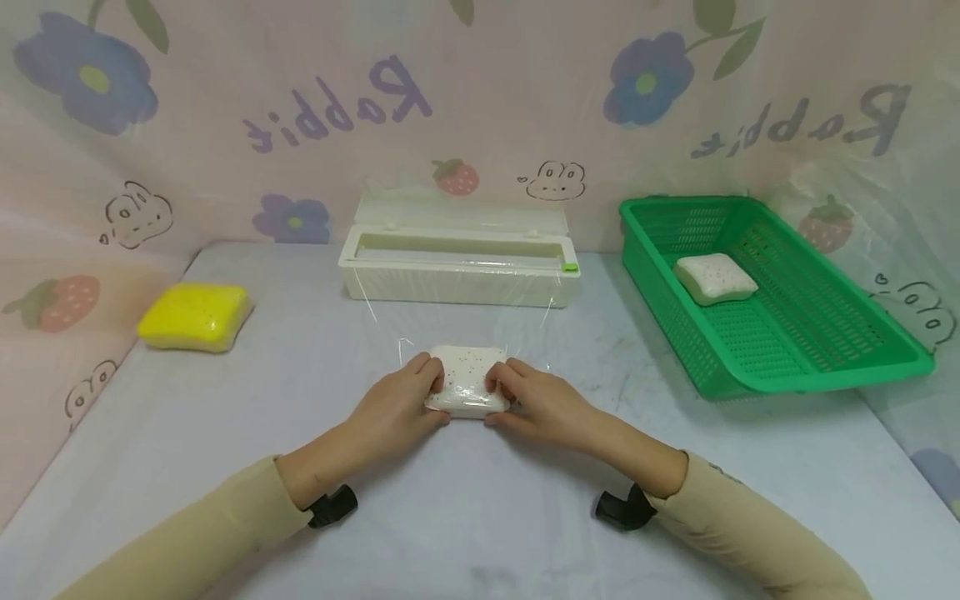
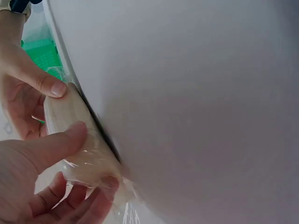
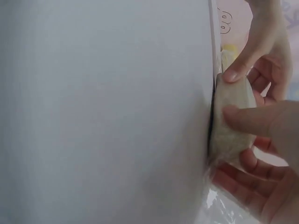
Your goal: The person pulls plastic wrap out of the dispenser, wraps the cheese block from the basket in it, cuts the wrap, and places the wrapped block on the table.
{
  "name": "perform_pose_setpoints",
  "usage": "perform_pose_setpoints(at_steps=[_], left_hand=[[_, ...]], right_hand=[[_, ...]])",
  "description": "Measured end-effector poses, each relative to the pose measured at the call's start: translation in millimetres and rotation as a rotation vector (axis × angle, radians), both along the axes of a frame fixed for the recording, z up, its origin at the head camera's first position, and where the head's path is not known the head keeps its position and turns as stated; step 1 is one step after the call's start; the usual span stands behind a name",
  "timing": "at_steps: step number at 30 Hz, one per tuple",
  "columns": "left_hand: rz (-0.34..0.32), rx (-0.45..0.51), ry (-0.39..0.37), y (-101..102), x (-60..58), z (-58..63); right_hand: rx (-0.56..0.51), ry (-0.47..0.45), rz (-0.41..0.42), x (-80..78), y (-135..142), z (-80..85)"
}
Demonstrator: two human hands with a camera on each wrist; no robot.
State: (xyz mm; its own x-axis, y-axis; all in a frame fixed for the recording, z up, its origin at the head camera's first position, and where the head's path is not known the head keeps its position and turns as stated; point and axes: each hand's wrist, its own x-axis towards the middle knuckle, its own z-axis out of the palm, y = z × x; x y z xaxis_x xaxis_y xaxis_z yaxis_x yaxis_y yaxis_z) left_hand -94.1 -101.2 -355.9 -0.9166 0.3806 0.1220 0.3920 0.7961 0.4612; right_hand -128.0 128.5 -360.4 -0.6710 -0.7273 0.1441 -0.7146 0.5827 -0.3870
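A white, dark-speckled sponge (image 1: 468, 379) with pinched-in sides lies on the table, glossy with clear cling film. My left hand (image 1: 400, 400) grips its left end, thumb on the near side and fingers curled over the top. The right hand (image 1: 546, 402) holds the opposite end in the same way. In the left wrist view, film wrinkles around the sponge (image 2: 81, 135) beside the fingers. The right wrist view shows both thumbs pressing on the near face of the sponge (image 3: 233, 128). Sheer film stretches from the sponge back toward a white cling film dispenser (image 1: 457, 285).
The dispenser's lid (image 1: 461, 212) stands raised, with a small green slider at its right end. At the right is a green basket (image 1: 750, 387) containing another white speckled sponge (image 1: 715, 277). A yellow sponge (image 1: 197, 317) lies at the left. A printed curtain (image 1: 480, 100) hangs behind the table.
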Motion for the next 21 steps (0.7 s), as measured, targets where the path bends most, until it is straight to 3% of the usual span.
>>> perform_pose_setpoints(at_steps=[4, 12, 21], left_hand=[[0.018, 0.012, 0.022, -3, 0.1, 3.1], [0.038, 0.043, 0.199, -7, -3.6, 10.5], [0.003, 0.098, 0.216, -10, -18.1, 12.0]], right_hand=[[-0.025, -0.012, 0.01, -3.4, 2, 4.6], [-0.082, -0.075, -0.022, -16.3, 6, 20.9], [-0.232, -0.114, -0.065, -39.1, 9, 26.1]])
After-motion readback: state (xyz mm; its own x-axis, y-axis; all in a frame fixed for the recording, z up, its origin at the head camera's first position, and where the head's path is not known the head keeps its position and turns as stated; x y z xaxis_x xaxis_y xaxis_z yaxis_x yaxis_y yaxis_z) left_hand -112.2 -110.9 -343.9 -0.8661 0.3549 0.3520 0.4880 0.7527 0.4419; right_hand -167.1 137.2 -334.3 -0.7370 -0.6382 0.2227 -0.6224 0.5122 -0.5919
